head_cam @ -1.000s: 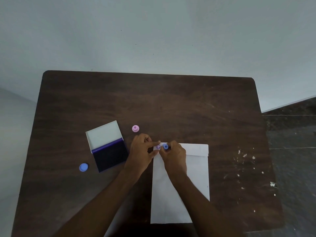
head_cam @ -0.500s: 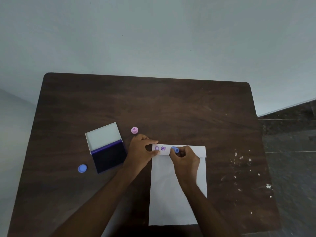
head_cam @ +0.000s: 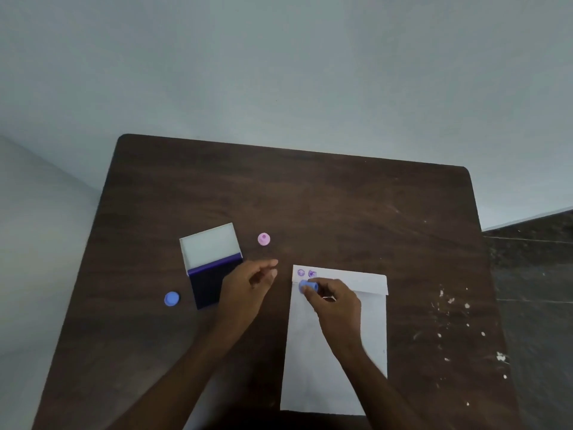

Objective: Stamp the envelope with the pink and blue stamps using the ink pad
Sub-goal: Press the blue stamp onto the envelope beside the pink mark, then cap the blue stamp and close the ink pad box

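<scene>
A white envelope [head_cam: 338,342] lies lengthwise on the dark wooden table [head_cam: 310,197], running from the near edge toward the middle, its flap end farthest from the person; two small purple stamp marks [head_cam: 306,273] sit side by side at the far left corner of that flap; the right hand [head_cam: 335,301] rests over the envelope just below the marks, its fingers pinched around a blue stamp [head_cam: 308,287] that is tilted on its side; the left hand [head_cam: 248,288] is off the envelope, just beside its left edge, fingers loosely curled and holding nothing, thumb and forefinger a little apart; the ink pad [head_cam: 214,265] lies open toward the left edge of the table, its pale lid folded back and the dark pad partly under the left hand; the pink stamp [head_cam: 264,239] stands upright on the table between the ink pad and the envelope's far end; a blue cap [head_cam: 171,298] lies left of the ink pad; white specks [head_cam: 449,305] are scattered near the right edge.
</scene>
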`<state>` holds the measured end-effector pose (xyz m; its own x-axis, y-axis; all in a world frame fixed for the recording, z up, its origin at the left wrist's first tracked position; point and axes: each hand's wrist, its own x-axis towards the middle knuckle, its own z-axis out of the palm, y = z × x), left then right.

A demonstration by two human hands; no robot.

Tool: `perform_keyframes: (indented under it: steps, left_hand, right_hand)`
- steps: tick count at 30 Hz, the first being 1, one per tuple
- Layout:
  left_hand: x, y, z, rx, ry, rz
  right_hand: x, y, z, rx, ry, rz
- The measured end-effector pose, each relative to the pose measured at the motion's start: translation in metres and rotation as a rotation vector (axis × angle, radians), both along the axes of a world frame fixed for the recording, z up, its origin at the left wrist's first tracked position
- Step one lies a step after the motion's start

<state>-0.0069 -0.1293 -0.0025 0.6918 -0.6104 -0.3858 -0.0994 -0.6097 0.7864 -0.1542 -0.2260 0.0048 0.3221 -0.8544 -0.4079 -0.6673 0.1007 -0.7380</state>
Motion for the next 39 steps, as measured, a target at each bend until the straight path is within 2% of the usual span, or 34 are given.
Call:
perform_keyframes:
  steps: [6,11,16,19,23,28,33,36,39]
  left_hand:
    - [0.017,0.106,0.002,-0.056,-0.097,0.172]
    - [0.028,0.149,-0.005,-0.059,-0.219,0.339]
    - [0.043,0.169,-0.017,0.084,-0.324,0.376]
    - [0.053,0.169,-0.025,0.134,-0.268,0.334]
    - [0.060,0.164,-0.039,0.146,-0.288,0.253]
    - [0.061,0.156,-0.050,0.174,-0.292,0.267]
    - [0.065,0.156,-0.038,0.045,-0.249,0.319]
    - [0.061,0.158,-0.018,-0.069,-0.099,0.386]
    - [0.055,0.160,0.004,-0.141,-0.005,0.339]
  right_hand:
    - [0.017,0.036,0.008,0.274,-0.227,0.029]
    - [0.042,0.065,0.016,0.429,-0.297,0.072]
    - [0.069,0.086,0.028,0.641,-0.409,0.005]
    - [0.079,0.095,0.034,0.735,-0.460,-0.019]
    - [0.085,0.103,0.035,0.810,-0.489,-0.048]
    - [0.089,0.108,0.036,0.886,-0.497,-0.129]
    - [0.092,0.110,0.038,0.918,-0.516,-0.174]
    - [0.095,0.112,0.040,0.924,-0.530,-0.174]
    - [0.098,0.114,0.042,0.905,-0.539,-0.162]
